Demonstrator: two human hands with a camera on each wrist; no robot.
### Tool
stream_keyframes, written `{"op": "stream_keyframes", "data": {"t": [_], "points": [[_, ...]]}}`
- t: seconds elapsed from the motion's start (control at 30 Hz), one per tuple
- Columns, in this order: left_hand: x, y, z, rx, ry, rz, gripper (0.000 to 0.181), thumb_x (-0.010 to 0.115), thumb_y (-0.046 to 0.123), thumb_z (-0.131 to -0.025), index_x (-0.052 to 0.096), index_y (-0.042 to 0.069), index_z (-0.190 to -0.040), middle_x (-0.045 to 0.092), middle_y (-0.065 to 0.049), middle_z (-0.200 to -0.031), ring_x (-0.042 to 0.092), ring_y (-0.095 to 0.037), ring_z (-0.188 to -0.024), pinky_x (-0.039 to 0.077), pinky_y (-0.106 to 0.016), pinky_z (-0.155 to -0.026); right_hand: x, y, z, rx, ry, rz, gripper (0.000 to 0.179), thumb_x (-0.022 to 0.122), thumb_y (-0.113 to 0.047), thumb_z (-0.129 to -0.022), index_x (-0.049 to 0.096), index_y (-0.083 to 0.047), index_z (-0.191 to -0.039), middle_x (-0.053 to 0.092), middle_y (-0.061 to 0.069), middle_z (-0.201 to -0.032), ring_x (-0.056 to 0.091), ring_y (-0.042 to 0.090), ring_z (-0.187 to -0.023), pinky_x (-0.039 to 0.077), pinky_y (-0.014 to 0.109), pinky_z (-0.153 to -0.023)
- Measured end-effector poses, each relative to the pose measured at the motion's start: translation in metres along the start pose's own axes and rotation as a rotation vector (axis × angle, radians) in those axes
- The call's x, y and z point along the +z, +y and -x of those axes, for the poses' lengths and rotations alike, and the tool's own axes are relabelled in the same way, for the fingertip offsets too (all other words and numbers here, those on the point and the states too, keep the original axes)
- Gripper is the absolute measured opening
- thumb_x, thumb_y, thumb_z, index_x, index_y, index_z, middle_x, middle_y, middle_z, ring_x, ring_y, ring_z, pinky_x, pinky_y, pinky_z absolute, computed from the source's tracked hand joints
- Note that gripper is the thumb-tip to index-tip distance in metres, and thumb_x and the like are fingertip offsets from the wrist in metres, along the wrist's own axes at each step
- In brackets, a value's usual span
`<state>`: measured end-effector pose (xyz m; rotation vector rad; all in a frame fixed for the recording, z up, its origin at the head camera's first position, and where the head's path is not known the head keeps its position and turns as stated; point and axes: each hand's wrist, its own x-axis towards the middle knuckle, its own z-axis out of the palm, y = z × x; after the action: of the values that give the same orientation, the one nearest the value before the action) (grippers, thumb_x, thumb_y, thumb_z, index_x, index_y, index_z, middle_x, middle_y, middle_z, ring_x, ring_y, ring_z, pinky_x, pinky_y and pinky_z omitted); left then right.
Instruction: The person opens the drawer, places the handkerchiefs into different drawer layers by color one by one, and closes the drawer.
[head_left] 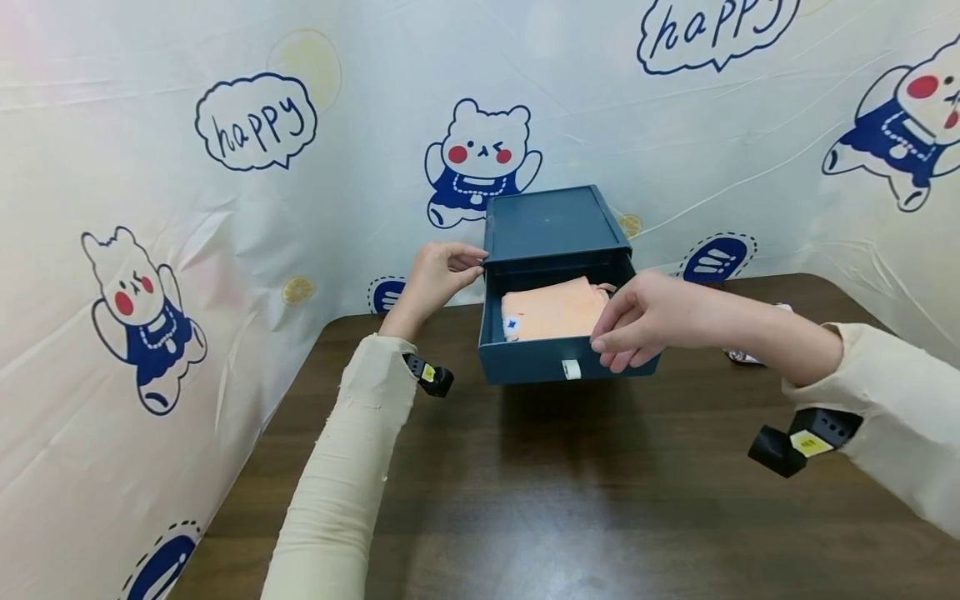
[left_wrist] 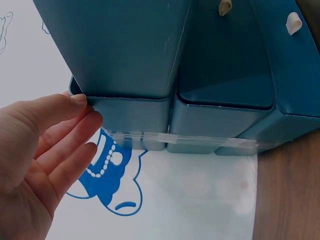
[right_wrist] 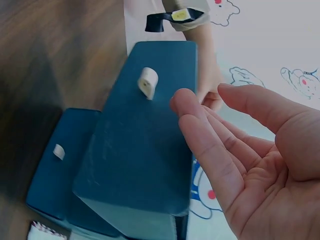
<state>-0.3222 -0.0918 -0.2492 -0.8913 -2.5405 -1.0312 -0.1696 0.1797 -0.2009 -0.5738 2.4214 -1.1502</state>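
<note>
A dark blue drawer cabinet [head_left: 551,221] stands at the back of the table, its top drawer [head_left: 517,362] pulled out. In that drawer lies a folded peach cloth [head_left: 555,308] with a small blue mark. My left hand [head_left: 450,271] pinches the cabinet's upper left front edge; in the left wrist view the thumb [left_wrist: 75,99] lies on the rim, with the forefinger beyond it. My right hand [head_left: 645,312] is at the right part of the drawer's front rim. In the right wrist view its thumb and fingers are apart, fingertips beside the drawer front [right_wrist: 145,130].
Lower drawers with white pull tabs [right_wrist: 59,151] sit beneath. A small patterned item [head_left: 742,357] lies on the brown table [head_left: 450,500] behind the right forearm. A printed white sheet [head_left: 360,167] hangs behind and at the sides.
</note>
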Motion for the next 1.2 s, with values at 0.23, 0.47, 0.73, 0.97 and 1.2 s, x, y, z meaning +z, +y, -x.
{"op": "stream_keyframes", "data": {"t": [0.23, 0.47, 0.73, 0.97, 1.2], "points": [[0.001, 0.000, 0.000, 0.000, -0.001, -0.013, 0.021, 0.064, 0.005, -0.085, 0.068, 0.003, -0.105, 0.068, -0.010, -0.096, 0.064, -0.018, -0.082, 0.052, -0.028, -0.075, 0.008, 0.009, -0.003, 0.027, -0.024, -0.051, 0.028, 0.063, -0.016, -0.087, 0.063, 0.007, -0.103, 0.068, 0.010, -0.086, 0.067, 0.022, -0.079, 0.054, 0.033, -0.072], [0.000, 0.000, 0.001, -0.016, 0.002, 0.000, 0.021, 0.064, 0.004, -0.085, 0.068, 0.003, -0.106, 0.067, -0.010, -0.097, 0.064, -0.018, -0.083, 0.052, -0.028, -0.076, 0.020, 0.019, -0.003, -0.010, -0.047, -0.081, 0.030, 0.062, -0.014, -0.087, 0.062, 0.009, -0.106, 0.069, 0.012, -0.087, 0.067, 0.022, -0.078, 0.054, 0.034, -0.070], [-0.001, -0.002, 0.002, -0.024, 0.003, 0.003, 0.021, 0.064, 0.004, -0.085, 0.068, 0.003, -0.106, 0.067, -0.010, -0.097, 0.064, -0.018, -0.084, 0.052, -0.028, -0.076, 0.038, 0.034, -0.009, -0.024, -0.038, -0.156, 0.027, 0.061, -0.014, -0.088, 0.063, 0.009, -0.103, 0.068, 0.013, -0.086, 0.067, 0.023, -0.077, 0.054, 0.034, -0.070], [0.000, -0.001, 0.001, -0.027, -0.001, 0.008, 0.022, 0.064, 0.005, -0.085, 0.067, 0.004, -0.107, 0.067, -0.010, -0.100, 0.063, -0.017, -0.085, 0.052, -0.027, -0.078, 0.052, 0.042, -0.014, -0.073, 0.050, -0.178, 0.027, 0.061, -0.015, -0.089, 0.064, 0.010, -0.098, 0.068, 0.014, -0.084, 0.067, 0.022, -0.074, 0.055, 0.033, -0.068], [0.001, 0.000, 0.000, -0.030, -0.001, 0.016, 0.022, 0.064, 0.005, -0.085, 0.067, 0.004, -0.107, 0.067, -0.009, -0.099, 0.063, -0.017, -0.085, 0.052, -0.026, -0.077, 0.060, 0.045, -0.018, -0.093, 0.157, -0.130, 0.024, 0.061, -0.017, -0.089, 0.067, 0.006, -0.091, 0.068, 0.011, -0.079, 0.067, 0.021, -0.070, 0.055, 0.030, -0.065]]}}
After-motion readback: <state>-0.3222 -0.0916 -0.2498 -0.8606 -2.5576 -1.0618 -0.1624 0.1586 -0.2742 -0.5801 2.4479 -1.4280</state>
